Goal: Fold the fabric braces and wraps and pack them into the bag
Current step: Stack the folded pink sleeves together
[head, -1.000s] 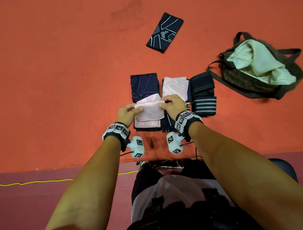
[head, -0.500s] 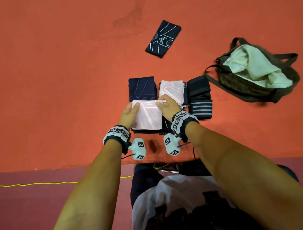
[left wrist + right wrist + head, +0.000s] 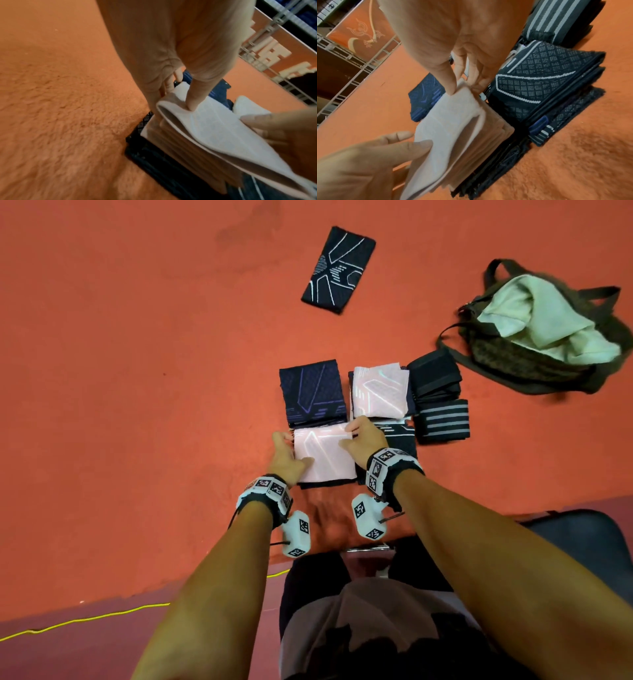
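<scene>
A folded pink brace [image 3: 325,457] lies on a dark folded stack [image 3: 325,483] near the front of the orange surface. My left hand [image 3: 294,448] pinches its left edge, with the thumb [image 3: 192,105] on the top layer. My right hand [image 3: 349,436] pinches its far right corner [image 3: 464,86]. Behind lie a navy folded brace [image 3: 311,392], a second pink brace [image 3: 380,390], black wraps [image 3: 435,374] and a striped wrap [image 3: 442,419]. A black patterned brace [image 3: 337,270] lies flat farther back. The dark bag [image 3: 534,361] sits open at the right.
A pale green cloth [image 3: 541,316] fills the bag's mouth. A black patterned folded stack [image 3: 539,81] sits right of the pink brace. The orange surface [image 3: 137,405] ends just before my lap. A yellow cable [image 3: 85,619] runs across the floor below left.
The pink brace, held up and half folded a second ago, now lies flat on the dark stack. Both hands came down with it and keep hold of its edges.
</scene>
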Demonstrator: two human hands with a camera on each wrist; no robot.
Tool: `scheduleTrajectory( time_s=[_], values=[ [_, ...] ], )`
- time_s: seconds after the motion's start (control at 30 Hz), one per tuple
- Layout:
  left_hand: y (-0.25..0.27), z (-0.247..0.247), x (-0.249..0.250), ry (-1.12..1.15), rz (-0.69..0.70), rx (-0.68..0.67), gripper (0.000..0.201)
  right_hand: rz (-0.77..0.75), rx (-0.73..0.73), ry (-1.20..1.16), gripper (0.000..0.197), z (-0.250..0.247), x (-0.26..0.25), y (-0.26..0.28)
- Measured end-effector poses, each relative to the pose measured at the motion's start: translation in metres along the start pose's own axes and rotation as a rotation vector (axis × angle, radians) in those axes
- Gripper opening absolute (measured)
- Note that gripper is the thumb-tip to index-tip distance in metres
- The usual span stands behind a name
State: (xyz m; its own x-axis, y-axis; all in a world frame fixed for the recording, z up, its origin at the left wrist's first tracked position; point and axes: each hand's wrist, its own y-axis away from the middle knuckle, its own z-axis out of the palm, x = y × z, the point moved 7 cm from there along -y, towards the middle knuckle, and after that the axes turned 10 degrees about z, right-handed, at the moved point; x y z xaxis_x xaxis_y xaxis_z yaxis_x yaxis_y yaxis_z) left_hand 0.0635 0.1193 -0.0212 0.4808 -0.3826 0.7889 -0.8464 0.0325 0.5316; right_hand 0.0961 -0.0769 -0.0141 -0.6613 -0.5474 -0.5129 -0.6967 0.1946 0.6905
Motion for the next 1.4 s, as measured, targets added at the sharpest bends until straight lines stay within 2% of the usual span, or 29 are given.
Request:
scheduleTrajectory(
  time_s=[0.1,0.2,0.33,0.43,0.53,0.63,0.7,0.83,0.93,1.2,1.4],
  values=[
    [-0.013,0.002,-0.012,-0.156,0.022,-0.07,0.047,-0.031,0.031,0.128,0.028,0.007,-0.004,-0.004],
    [-0.018,-0.007,-0.005,-0.325,0.014,-0.033,0.031,-0.075,0.047,0.215,0.032,0.008,-0.007,-0.005],
    [-0.024,-0.008,-0.003,-0.299,0.004,-0.03,0.023,-0.097,-0.024,0.284,0.033,0.008,-0.012,-0.008],
    [-0.024,0.004,0.0,-0.181,-0.031,-0.007,0.021,-0.107,-0.092,0.288,0.033,0.01,-0.018,-0.007],
    [-0.023,0.023,0.007,-0.097,-0.045,-0.06,0.016,-0.193,-0.152,0.298,0.035,0.012,-0.026,-0.001],
    [-0.026,0.035,0.011,-0.226,-0.053,-0.117,0.016,-0.193,-0.217,0.405,0.038,0.015,-0.022,-0.004],
    [-0.028,0.035,0.02,-0.296,-0.017,-0.085,0.016,-0.181,-0.254,0.431,0.037,0.013,-0.022,-0.007],
    [-0.047,0.02,0.063,-0.315,0.093,0.016,0.021,-0.187,-0.301,0.426,0.03,-0.012,-0.052,-0.011],
    [-0.072,0.009,0.104,-0.324,0.089,0.035,0.016,-0.172,-0.253,0.349,0.024,-0.039,-0.087,-0.024],
    [-0.144,-0.012,0.187,-0.529,0.132,-0.043,0.03,-0.139,-0.091,0.413,0.025,-0.114,-0.146,-0.08],
    [-0.199,-0.009,0.207,-0.599,0.126,-0.074,0.031,-0.13,-0.097,0.505,0.037,-0.143,-0.17,-0.131]
  ],
)
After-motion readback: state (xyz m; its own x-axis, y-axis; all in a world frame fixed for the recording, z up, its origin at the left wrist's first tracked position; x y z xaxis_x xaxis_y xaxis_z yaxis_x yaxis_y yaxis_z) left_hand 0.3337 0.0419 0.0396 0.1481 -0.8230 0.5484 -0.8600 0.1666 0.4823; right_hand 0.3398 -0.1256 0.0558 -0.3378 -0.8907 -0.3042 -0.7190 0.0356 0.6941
